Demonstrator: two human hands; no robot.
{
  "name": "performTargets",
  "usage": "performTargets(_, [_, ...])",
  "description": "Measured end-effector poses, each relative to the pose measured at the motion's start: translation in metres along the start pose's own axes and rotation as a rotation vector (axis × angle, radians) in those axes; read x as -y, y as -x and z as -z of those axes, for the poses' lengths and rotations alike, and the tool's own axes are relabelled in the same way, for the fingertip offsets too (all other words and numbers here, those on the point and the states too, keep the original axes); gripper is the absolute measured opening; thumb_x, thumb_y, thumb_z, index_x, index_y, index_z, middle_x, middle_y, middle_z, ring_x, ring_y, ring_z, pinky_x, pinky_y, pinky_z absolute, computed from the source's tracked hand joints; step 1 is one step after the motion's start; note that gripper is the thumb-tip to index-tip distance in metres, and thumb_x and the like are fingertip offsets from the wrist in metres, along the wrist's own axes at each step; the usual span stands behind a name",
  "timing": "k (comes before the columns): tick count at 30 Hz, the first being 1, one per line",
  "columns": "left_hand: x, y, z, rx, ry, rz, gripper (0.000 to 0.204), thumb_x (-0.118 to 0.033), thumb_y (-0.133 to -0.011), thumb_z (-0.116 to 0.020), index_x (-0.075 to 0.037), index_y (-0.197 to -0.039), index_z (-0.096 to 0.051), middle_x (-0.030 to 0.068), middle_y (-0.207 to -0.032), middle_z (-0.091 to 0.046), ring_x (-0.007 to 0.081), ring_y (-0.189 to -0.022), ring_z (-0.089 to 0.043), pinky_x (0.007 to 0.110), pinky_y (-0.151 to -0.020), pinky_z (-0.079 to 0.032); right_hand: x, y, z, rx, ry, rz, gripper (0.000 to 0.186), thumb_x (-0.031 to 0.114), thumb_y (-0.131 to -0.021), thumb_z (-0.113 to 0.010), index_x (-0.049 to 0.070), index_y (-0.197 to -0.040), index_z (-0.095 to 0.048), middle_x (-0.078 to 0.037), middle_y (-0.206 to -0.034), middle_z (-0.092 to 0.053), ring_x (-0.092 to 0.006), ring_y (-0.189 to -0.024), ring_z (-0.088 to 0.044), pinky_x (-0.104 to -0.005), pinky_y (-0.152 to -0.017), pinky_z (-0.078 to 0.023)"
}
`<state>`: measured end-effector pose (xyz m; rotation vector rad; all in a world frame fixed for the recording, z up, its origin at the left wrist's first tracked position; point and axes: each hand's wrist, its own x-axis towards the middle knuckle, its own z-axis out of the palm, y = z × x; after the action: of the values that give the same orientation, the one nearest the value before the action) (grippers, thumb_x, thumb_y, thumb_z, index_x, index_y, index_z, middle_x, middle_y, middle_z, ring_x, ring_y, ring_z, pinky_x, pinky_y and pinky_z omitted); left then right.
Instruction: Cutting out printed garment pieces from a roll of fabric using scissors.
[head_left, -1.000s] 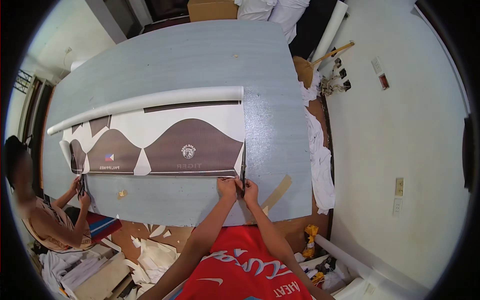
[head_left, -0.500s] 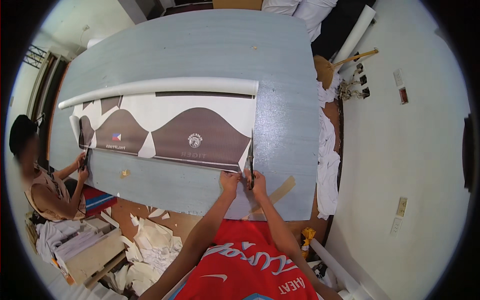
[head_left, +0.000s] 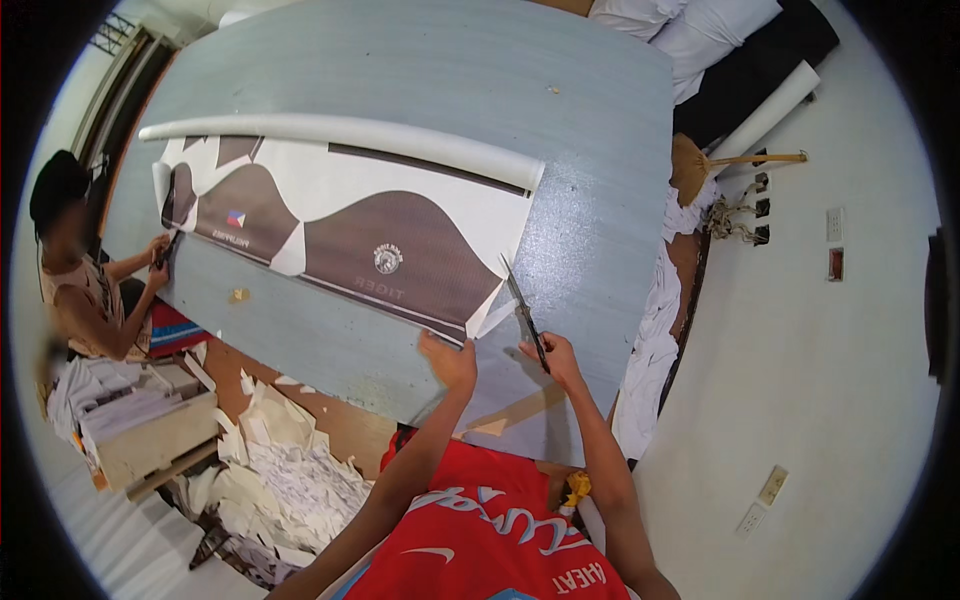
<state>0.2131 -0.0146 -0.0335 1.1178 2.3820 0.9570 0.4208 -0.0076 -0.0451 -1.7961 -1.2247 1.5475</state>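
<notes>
A printed white sheet with dark brown curved panels lies on the blue-grey table. My left hand is closed on its near right corner, the fingertips partly hidden at the edge. In my right hand is a pair of black-handled scissors, their blades pointing away from me at the sheet's right edge. Beside the blades, a narrow white strip hangs off the corner. The far side of the sheet runs into a long white roll.
At the table's left end another person holds dark scissors at the sheet. Tan tape sticks to the table near me. Paper scraps cover the floor at left. A wall with outlets stands at right.
My view has shifted, and the sheet appears tilted. The scissors have moved right and swung from upright to slanting; the white strip now stands away from the sheet's edge. My left hand stays at the corner.
</notes>
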Motion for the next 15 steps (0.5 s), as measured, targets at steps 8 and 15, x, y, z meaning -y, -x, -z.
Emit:
performTargets(8, [-0.048,-0.021,0.007,0.197,-0.346,-0.497,0.075,-0.007,-0.071,-0.071,-0.003,-0.14,-0.042,0.0161,-0.126,-0.05,0.0325,-0.118,-0.048,0.046,-0.1,-0.036,0.008,0.002,0.015,0.129,0.02,-0.009,0.04,0.032,-0.082,-0.081,0.01,-0.066,-0.052,0.006,-0.055,-0.045,-0.0043,-0.049,-0.041,-0.0234,-0.044,-0.031])
performTargets(15, [-0.052,-0.019,-0.026,0.404,-0.408,-0.647,0.065,-0.008,-0.075,-0.062,0.0,-0.138,-0.047,0.0116,-0.122,-0.054,0.0296,-0.112,-0.051,0.042,-0.094,-0.04,0.02,0.001,0.027,0.172,0.063,0.028,0.04,0.028,-0.079,-0.083,0.01,-0.063,-0.051,0.008,-0.06,-0.044,-0.0039,-0.055,-0.039,-0.0236,-0.049,-0.03])
